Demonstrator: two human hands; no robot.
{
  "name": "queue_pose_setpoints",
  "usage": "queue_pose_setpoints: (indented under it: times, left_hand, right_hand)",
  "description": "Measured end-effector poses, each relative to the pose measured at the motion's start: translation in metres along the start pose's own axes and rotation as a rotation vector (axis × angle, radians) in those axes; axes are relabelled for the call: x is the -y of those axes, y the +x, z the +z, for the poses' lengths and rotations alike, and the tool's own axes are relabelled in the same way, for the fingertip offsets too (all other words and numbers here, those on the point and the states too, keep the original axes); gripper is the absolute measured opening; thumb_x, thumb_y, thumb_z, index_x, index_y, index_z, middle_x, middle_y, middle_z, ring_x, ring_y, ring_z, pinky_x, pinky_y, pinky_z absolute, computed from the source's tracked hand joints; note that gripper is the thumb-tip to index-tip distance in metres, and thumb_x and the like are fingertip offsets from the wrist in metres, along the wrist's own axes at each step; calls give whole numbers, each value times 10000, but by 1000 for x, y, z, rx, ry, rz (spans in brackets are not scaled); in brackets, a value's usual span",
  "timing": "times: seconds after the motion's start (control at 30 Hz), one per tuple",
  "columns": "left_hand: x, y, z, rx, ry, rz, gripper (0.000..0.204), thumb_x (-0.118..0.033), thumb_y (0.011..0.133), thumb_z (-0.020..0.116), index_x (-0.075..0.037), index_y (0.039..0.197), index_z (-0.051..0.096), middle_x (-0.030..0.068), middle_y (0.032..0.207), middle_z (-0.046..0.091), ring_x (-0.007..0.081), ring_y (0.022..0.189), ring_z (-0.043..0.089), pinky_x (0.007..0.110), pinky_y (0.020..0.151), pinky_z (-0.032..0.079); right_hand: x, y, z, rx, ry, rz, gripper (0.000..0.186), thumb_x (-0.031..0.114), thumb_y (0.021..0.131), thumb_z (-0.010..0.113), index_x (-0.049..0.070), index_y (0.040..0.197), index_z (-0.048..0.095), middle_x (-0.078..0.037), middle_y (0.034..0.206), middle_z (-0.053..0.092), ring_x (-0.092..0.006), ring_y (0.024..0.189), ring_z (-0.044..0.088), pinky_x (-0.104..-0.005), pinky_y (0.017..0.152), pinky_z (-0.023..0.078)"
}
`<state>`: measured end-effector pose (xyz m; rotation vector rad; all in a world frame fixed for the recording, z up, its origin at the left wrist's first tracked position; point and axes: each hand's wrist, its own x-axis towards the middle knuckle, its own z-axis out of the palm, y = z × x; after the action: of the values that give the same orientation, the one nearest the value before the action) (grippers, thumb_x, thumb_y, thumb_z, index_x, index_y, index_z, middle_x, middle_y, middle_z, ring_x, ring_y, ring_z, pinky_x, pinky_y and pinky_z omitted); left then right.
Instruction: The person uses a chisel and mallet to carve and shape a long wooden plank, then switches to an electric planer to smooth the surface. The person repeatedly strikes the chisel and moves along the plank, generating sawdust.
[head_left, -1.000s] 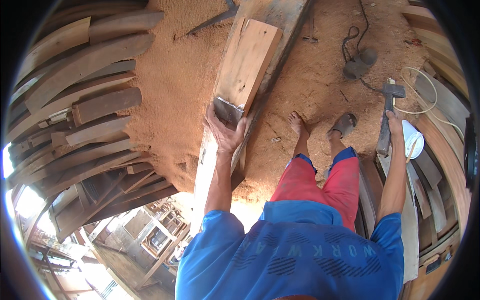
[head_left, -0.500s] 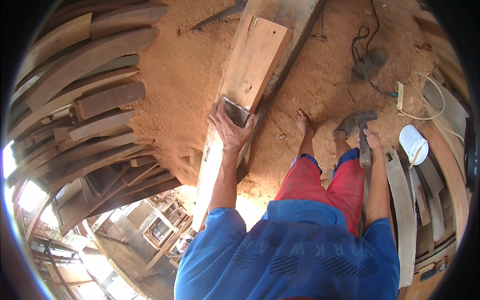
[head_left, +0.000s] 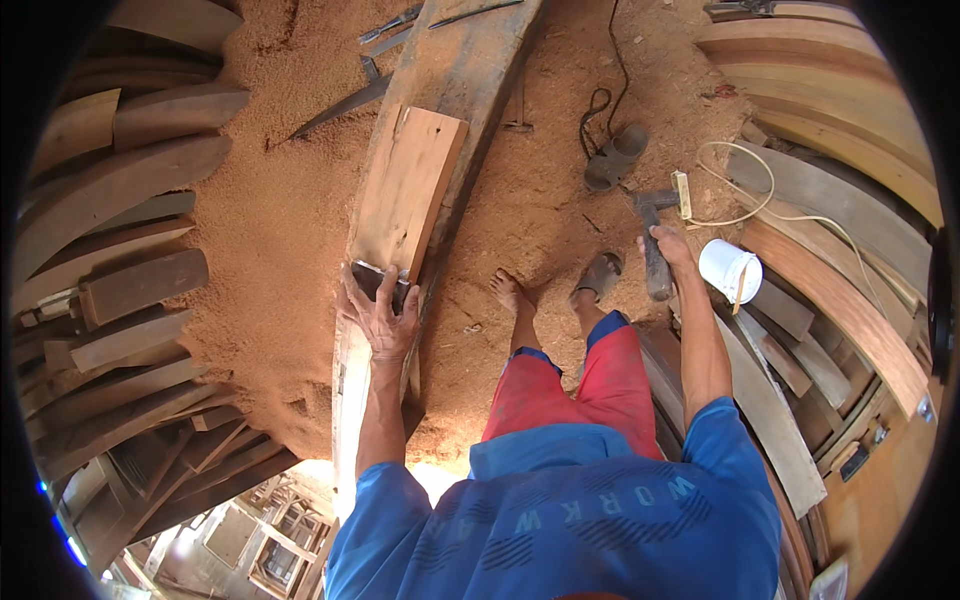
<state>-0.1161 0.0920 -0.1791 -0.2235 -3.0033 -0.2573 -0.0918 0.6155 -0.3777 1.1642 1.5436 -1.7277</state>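
Note:
My left hand (head_left: 383, 318) grips a dark rectangular piece (head_left: 372, 279) with a ragged pale edge, its fingers spread over it and the thumb at its right side. This dark piece sits at the near end of a short thick wooden board (head_left: 412, 185); whether it is separate or the board's own end I cannot tell. Under the board runs a long, weathered wooden beam (head_left: 468, 62). Out to the right, my right hand (head_left: 672, 247) is closed round the handle of a hammer (head_left: 656, 232), held off the ground with its head pointing away from me.
Sawdust (head_left: 275, 240) covers the ground. Curved timbers (head_left: 145, 290) are stacked at left, more planks (head_left: 830, 290) at right. Beyond my right hand stand a white bucket (head_left: 722, 263) with a stick and a pale cord (head_left: 765, 165). A handsaw (head_left: 340, 108) lies left of the beam.
The view has swung right, so the scene sits further left. My left fingers now reach across more of the dark piece. The hammer has moved slightly forward in my right hand.

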Motion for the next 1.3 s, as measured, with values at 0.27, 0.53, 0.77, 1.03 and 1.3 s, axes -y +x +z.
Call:
queue_pose_setpoints:
  times: [0.27,0.53,0.77,1.03,1.3]
  left_hand:
    - [3,2,1,-11,-53,4,633,-566,854,772,-211,1343,585,279,1650,235,490,1453,268,644,1166,215]
    - [11,0,3,-70,-291,-360,689,-379,944,576,13,1477,383,261,1479,447,442,1338,395,540,1155,285]
    - [9,9,-1,-75,-329,-368,614,-222,887,645,-14,1431,449,217,1410,500,410,1273,447,539,1109,335]
    - [9,12,-2,-118,-376,-414,613,-196,923,638,-23,1469,419,233,1387,504,434,1269,445,555,1105,331]
    - [0,14,-7,-110,-215,-640,596,-239,926,627,-30,1452,439,254,1486,439,467,1322,414,601,1133,297]
  right_hand:
    - [38,-26,8,38,21,-39,310,267,1032,531,2,982,685,-72,743,683,-184,559,637,-327,534,551]
    - [25,-146,74,102,-67,-104,266,243,1007,550,-3,982,648,-85,747,669,-184,607,652,-340,536,559]
    - [85,-275,162,241,-118,-343,299,258,985,636,10,1140,577,-89,919,678,-133,658,657,-285,556,568]
    - [198,-280,243,367,-338,-544,510,244,976,633,-6,1402,504,-81,958,674,-111,677,645,-273,570,544]
    - [292,-227,290,580,-553,-471,453,156,970,590,-28,1376,506,-79,944,662,-113,679,642,-272,573,535]
